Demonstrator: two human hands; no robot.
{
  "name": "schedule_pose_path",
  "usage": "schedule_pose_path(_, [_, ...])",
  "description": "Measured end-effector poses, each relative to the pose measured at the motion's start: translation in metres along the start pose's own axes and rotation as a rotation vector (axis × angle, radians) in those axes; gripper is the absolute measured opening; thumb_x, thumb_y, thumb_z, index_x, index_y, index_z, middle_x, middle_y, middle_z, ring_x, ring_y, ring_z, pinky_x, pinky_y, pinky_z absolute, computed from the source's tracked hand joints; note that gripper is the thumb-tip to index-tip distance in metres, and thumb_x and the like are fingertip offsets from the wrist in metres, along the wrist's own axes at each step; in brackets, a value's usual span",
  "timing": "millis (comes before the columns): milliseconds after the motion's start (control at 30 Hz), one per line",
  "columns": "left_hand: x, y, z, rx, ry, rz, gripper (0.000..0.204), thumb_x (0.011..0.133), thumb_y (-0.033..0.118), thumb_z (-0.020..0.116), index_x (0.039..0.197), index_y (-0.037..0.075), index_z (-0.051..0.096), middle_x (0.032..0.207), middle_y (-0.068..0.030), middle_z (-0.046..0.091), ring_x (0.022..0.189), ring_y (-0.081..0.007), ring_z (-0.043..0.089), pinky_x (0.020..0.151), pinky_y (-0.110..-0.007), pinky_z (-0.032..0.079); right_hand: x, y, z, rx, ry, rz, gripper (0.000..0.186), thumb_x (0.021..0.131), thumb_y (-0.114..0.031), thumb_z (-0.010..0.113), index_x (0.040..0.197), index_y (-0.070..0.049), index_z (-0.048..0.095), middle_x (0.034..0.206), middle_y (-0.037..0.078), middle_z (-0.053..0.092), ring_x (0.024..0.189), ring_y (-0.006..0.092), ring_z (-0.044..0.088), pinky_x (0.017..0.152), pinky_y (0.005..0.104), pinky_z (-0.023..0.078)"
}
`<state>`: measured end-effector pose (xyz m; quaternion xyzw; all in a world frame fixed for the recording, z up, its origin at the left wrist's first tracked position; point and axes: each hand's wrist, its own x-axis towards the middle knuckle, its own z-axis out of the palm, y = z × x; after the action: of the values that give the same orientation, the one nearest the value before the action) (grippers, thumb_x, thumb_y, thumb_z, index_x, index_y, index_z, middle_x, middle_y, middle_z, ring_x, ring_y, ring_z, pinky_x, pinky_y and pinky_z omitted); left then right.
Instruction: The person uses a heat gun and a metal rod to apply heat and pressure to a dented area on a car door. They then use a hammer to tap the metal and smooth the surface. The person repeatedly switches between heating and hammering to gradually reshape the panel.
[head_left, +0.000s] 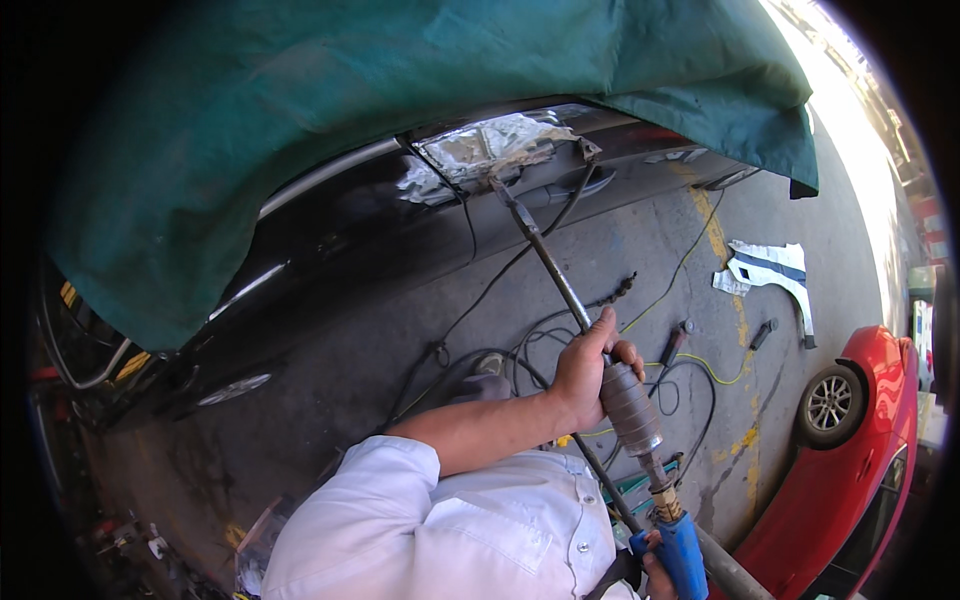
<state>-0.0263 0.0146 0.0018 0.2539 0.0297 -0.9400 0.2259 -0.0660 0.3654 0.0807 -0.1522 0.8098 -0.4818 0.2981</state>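
Apparently long, steel-shafted slide hammer.

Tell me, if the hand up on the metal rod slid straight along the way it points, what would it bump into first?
The left hand points up the slide-hammer rod. Nothing sits on the rod ahead, so it would probably first meet the rod's tip at the sanded bare-metal patch on the dark car panel. Depth is hard to judge.

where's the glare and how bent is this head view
Head view: sunlight blows out the upper right ground beyond the green tarp; glare flashes on the bare sanded patch of the black car; fisheye bends the car body and darkens the corners; left hand and slide hammer stay sharp.
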Motion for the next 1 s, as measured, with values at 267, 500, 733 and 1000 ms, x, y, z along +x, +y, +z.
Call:
schedule_pose_path(267, [-0.014,0.009,0.007,-0.114,-0.12,0.008,0.046,0.1,0.048,0.058,0.071,0.018,0.041,0.066,-0.0008,0.051,0.073,-0.0181,0.055,0.073,-0.036,0.049,-0.005,-0.048,0.005,-0.291,0.081,-0.09,0.041,0.076,-0.014,0.078,0.111,0.0,0.063,0.09,0.008,0.066,0.081,0.0187,0.063,0.074,0.0325,0.052])
schedule_pose_path(500, [-0.012,0.004,0.001,-0.137,-0.133,0.02,0.045,0.1,0.048,0.057,0.072,0.017,0.041,0.066,-0.0004,0.052,0.072,-0.0183,0.056,0.073,-0.037,0.049,0.008,-0.084,-0.001,-0.433,-0.19,-0.227,0.014,0.086,-0.01,0.066,0.098,-0.003,0.065,0.085,0.007,0.069,0.074,0.0169,0.064,0.064,0.0284,0.052])
schedule_pose_path(733, [-0.004,0.042,0.018,-0.2,0.022,0.013,0.035,0.096,0.047,0.064,0.084,0.016,0.052,0.071,0.0006,0.054,0.07,-0.0179,0.058,0.069,-0.037,0.051,-0.007,-0.066,0.005,-0.238,-0.042,-0.139,0.037,0.081,-0.001,0.071,0.116,0.003,0.062,0.094,0.009,0.069,0.079,0.0168,0.065,0.069,0.0289,0.053])
schedule_pose_path(1000, [-0.017,0.008,0.006,-0.126,-0.131,-0.001,0.026,0.099,0.036,0.064,0.091,0.013,0.053,0.073,0.0011,0.054,0.074,-0.0168,0.056,0.075,-0.035,0.05,-0.001,-0.073,0.003,-0.38,-0.083,0.039,0.032,0.066,-0.019,0.074,0.091,0.0,0.067,0.08,0.008,0.066,0.07,0.0186,0.062,0.068,0.0315,0.05])
